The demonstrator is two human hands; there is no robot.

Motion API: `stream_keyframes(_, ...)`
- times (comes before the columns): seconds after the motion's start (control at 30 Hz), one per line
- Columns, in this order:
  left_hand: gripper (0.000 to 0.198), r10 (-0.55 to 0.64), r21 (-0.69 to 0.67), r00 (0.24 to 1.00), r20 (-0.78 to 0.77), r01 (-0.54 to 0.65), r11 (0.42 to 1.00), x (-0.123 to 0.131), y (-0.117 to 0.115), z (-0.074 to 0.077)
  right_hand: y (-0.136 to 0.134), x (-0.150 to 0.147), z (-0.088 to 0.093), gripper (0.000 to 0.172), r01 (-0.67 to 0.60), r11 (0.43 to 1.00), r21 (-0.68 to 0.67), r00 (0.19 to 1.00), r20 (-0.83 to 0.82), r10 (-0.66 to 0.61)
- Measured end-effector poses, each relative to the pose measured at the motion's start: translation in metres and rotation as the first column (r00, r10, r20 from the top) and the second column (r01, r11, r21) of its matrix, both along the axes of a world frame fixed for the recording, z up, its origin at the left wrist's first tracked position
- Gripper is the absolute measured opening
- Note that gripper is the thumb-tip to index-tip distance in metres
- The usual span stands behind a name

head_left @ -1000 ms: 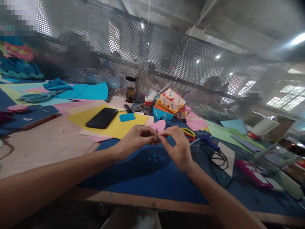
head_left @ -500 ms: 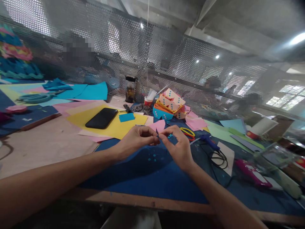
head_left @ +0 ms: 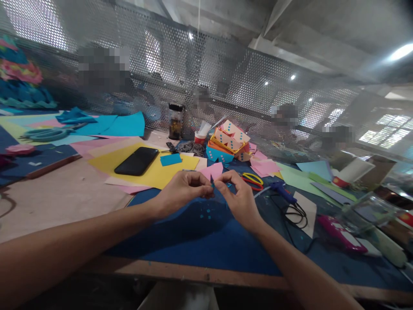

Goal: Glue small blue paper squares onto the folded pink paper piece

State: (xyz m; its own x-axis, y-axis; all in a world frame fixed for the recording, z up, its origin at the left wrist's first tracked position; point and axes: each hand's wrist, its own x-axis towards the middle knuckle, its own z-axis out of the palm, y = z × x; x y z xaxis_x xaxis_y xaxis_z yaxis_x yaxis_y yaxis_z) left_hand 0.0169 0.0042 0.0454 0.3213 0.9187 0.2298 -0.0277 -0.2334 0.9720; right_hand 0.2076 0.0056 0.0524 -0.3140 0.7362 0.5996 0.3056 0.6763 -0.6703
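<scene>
Barely anything has shifted since the earlier frame, both hands just sit a touch lower over the blue mat (head_left: 206,241). Left hand (head_left: 180,191) and right hand (head_left: 240,200) meet fingertip to fingertip, pinching a tiny blue paper scrap (head_left: 212,185) between them, fingers curled closed around it. It's so small I can't make out its shape. More little blue bits (head_left: 206,213) lie on the mat right under the hands. Black phone (head_left: 137,160) rests on yellow paper (head_left: 161,170) further back, scissors (head_left: 253,180) just past the right hand.
</scene>
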Motion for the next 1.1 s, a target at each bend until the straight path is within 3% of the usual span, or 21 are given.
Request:
stream_keyframes(0.2,0.018,0.005,0.003,1.0,0.008,-0.005,1.0,-0.0011,0.0018,-0.0031,0.001,0.0036,0.0002,0.023,-0.043,0.998,-0.054,0.999,-0.009,0.043)
stream_keyframes(0.37,0.017,-0.004,-0.009,1.0,-0.012,0.004,1.0,0.0004,0.0015,-0.0029,0.0023,0.0016,-0.0004,0.007,0.001,1.0,0.022,0.999,0.053,-0.002)
stream_keyframes(1.1,0.016,-0.033,-0.004,0.997,0.075,0.034,0.999,-0.0025,0.0034,-0.0017,0.0011,-0.0008,0.0011,0.01,0.023,0.998,-0.05,1.0,-0.018,-0.024)
